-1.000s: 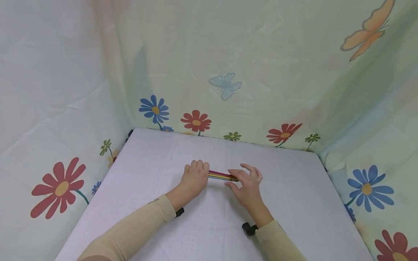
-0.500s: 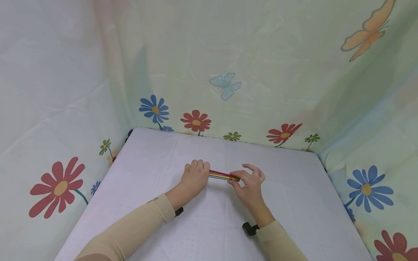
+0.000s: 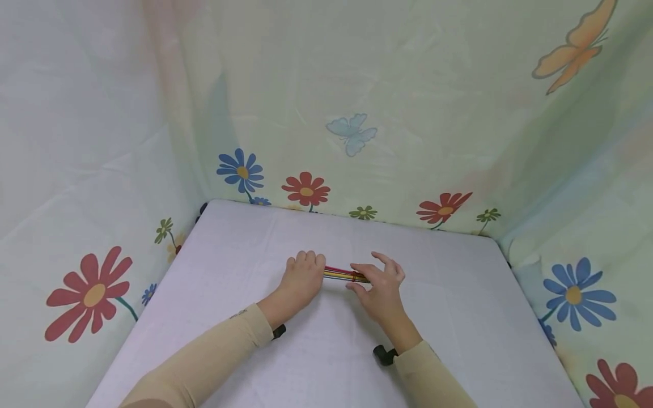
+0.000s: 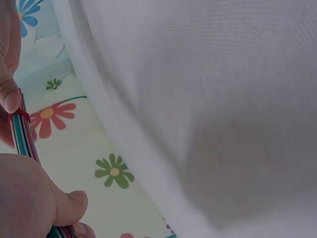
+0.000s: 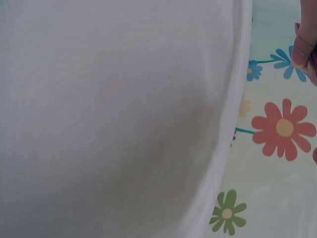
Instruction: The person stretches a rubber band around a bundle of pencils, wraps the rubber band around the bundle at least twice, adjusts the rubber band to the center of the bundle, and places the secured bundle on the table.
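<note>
- On the white table [image 3: 245,266], seen from the head camera, two hands meet over a bundle of thin colored sticks [image 3: 340,274]. The bundle lies flat near the middle of the table and runs from left to right.
- The left hand [image 3: 302,279] is curled into a fist round the left end of the bundle, so that end is hidden.
- The right hand [image 3: 378,286] pinches the right end with its thumb and first finger. Its other fingers are spread out and lifted a bit.
- Both arms wear tan sleeves [image 3: 214,351]. A small black strap part [image 3: 382,355] shows at the right wrist.
- A cloth wall with flowers and butterflies [image 3: 352,133] stands round the table on three sides.
- In the left wrist camera, the left hand [image 4: 29,198] fills the low left corner, with its thumb curled against the sticks [image 4: 22,139]. A red band [image 4: 19,115] goes round the sticks, and a fingertip of the other hand [image 4: 10,96] touches them just there. The rest is white table and flower cloth.
- In the right wrist camera, you see mostly the white table [image 5: 114,114] and the flower cloth [image 5: 282,129]. Only a fingertip [image 5: 303,47] shows at the top right edge, so the grip cannot be seen here.
</note>
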Demonstrator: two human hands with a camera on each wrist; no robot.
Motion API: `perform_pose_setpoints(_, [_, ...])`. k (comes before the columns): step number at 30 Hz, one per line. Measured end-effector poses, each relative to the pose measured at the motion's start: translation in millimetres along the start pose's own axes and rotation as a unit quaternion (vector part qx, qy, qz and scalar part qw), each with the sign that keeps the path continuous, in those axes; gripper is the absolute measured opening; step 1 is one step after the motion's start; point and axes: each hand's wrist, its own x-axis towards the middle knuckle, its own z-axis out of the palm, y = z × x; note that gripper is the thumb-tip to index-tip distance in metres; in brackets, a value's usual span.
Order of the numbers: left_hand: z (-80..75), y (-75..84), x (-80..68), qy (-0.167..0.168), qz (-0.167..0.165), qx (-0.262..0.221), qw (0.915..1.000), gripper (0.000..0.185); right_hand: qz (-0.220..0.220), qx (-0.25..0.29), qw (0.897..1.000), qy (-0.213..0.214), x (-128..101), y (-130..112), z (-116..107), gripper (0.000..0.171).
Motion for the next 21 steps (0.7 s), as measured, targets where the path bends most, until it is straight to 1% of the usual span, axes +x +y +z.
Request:
perform_pose_setpoints(2, [0.6,-1.9,-0.6,0.006,-0.006,-0.005,0.9999,0.013,0.001,0.015,1.0,0.012,-2,4,-1,0.051])
perform_pose_setpoints(5, [0.2,-4.2,-0.9,0.015,-0.01,-0.002,0.9998,0.014,-0.001,0.037,0.999,0.029,-3,7,-3,0.045])
perform_pose_setpoints(7, [-1.0,-4.6,-1.3,0.018,-0.004,0.003,0.9998,0.016,0.0,0.046,0.999,0.029,-3,8,-3,0.04])
perform_pose_setpoints(10, [-2.4,-3.9,-2.0,0.013,0.007,0.012,0.9998,0.018,0.001,0.054,0.998,0.027,-2,6,-2,0.034])
perform_pose_setpoints(12, [-2.8,-3.3,-2.8,0.009,0.01,0.015,0.9998,0.019,-0.002,0.052,0.998,0.027,-1,3,-2,0.032])
perform_pose_setpoints(16, [-1.7,-2.9,-3.4,0.01,0.005,0.017,0.9998,0.019,-0.007,0.038,0.999,0.028,2,-2,-1,0.032])
perform_pose_setpoints(21, [-0.4,-2.4,-4.0,0.004,0.0,0.016,0.9999,0.019,-0.001,0.019,1.0,0.007,4,-5,-1,0.032])
